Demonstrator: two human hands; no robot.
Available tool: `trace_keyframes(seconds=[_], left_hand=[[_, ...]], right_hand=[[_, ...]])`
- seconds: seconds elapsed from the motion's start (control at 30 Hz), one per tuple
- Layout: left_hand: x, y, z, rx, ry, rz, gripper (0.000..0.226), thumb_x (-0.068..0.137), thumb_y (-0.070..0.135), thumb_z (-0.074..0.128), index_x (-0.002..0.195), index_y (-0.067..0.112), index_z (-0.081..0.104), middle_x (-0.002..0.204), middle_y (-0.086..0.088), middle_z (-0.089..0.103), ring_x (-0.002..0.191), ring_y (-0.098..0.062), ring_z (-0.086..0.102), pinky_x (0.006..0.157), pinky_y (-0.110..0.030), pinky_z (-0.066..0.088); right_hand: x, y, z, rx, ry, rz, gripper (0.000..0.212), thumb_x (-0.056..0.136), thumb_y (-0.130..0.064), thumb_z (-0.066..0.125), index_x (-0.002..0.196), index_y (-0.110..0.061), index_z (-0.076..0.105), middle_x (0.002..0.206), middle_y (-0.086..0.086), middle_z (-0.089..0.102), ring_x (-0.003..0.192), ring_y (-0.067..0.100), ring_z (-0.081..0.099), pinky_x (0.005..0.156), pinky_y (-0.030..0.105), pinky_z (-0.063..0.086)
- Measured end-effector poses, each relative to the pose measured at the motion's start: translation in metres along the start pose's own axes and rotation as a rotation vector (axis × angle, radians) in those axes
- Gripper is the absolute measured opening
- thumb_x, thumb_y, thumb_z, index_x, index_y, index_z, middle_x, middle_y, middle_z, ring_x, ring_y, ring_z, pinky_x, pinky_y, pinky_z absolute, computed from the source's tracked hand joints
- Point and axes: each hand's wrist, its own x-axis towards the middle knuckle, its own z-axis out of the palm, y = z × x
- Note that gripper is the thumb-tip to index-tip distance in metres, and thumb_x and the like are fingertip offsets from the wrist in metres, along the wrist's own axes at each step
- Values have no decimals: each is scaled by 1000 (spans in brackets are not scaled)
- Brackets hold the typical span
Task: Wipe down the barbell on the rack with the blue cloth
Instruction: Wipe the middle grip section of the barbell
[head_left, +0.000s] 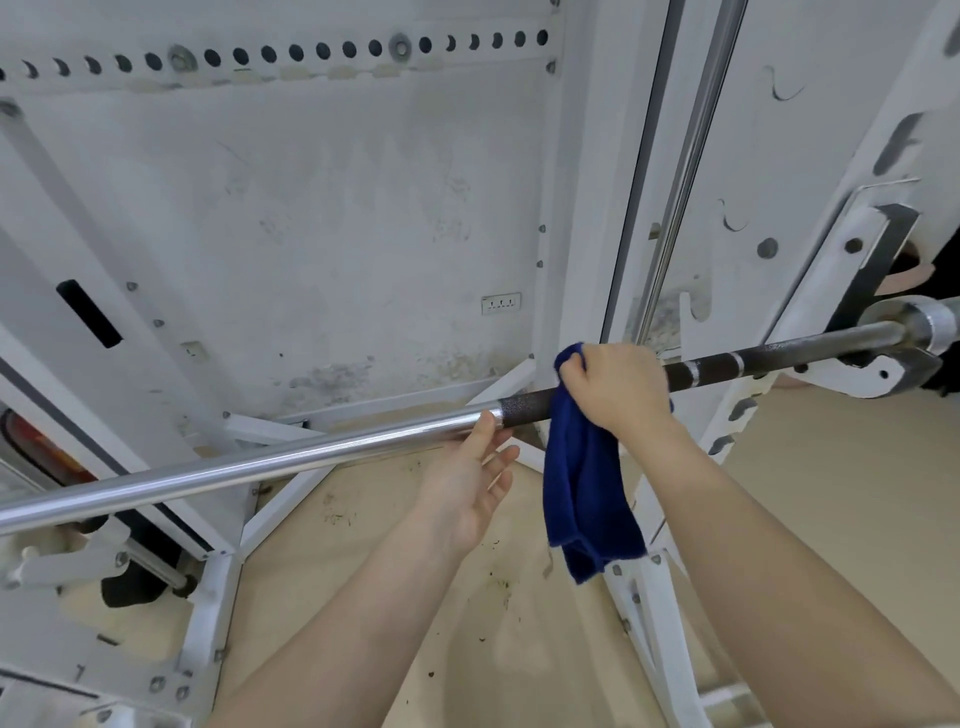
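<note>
The barbell (270, 460) crosses the view from lower left to upper right, chrome on the left and dark and knurled on the right, its right end resting in a hook of the white rack (857, 374). My right hand (618, 387) grips the blue cloth (584, 493) wrapped over the dark knurled part of the bar; most of the cloth hangs down below it. My left hand (470, 480) is just under the bar to the left of the cloth, palm up with relaxed fingers, the thumb touching the bar near where the chrome ends.
White rack uprights (753, 223) with slots stand at the right, beside a vertical chrome guide rod (685, 171). White base struts (291, 499) spread over the tan floor below. A stained white wall with a socket (501, 303) lies behind.
</note>
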Motion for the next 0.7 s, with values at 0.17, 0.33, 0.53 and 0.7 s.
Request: trace_keyframes(seconds=[0.17, 0.33, 0.53, 0.7], left_hand=[[0, -3, 1, -57, 30, -19, 14, 86, 33, 60, 92, 21, 63, 100, 6, 66, 89, -8, 60, 70, -21, 44], [4, -13, 9, -142, 30, 60, 16, 86, 29, 61, 99, 20, 63, 107, 5, 65, 101, -9, 60, 87, -25, 41], [10, -24, 27, -235, 29, 120, 26, 89, 29, 56, 114, 20, 57, 109, 5, 65, 104, -8, 59, 89, -26, 38], [15, -29, 34, -214, 69, 172, 29, 89, 31, 55, 117, 23, 56, 112, 8, 65, 101, -4, 60, 91, -26, 37]], right_hand=[[-5, 68, 10, -135, 263, 47, 35, 85, -30, 25, 55, -17, 38, 47, 6, 53, 48, 28, 51, 92, 36, 27], [-2, 51, 11, -35, 209, 102, 39, 89, -30, 22, 66, -15, 49, 63, 9, 61, 63, 29, 54, 71, 37, 36], [-19, 37, 23, -105, 328, -302, 33, 91, -28, 36, 78, -14, 62, 75, 2, 66, 72, 25, 59, 83, 37, 36], [3, 90, 14, -112, 307, -208, 42, 91, -26, 27, 69, -12, 59, 65, 4, 63, 67, 27, 58, 91, 35, 29]])
